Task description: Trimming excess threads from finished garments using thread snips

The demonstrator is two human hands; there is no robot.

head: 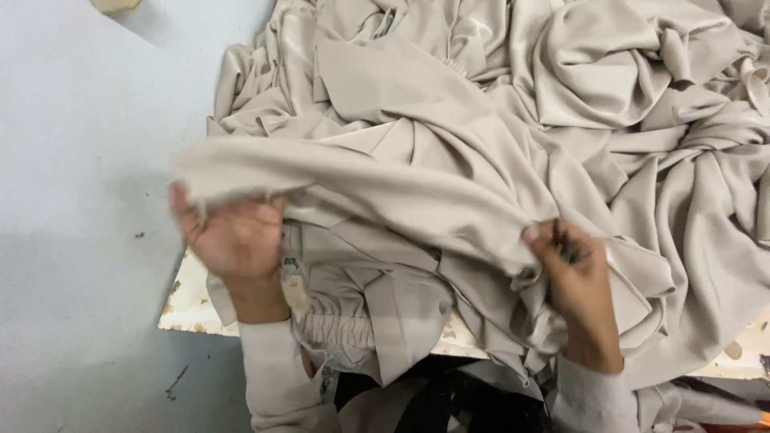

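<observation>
A pale grey floor (72, 240) lies left of the left hand (233, 236), which grasps one end of a stretched beige fabric piece (361, 188). Below that hand shows the chipped white table edge (188, 309). A small label (290, 267) sits just right of the left wrist. The right hand (573, 273) pinches the fabric's other end. Behind both hands, a heap of crumpled beige garments (561, 96) covers the table.

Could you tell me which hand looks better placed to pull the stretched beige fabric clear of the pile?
Probably the left. The left hand grips the fabric's free end out over the table edge, beside bare floor. The right hand pinches it where it runs into the heaped garments.
</observation>
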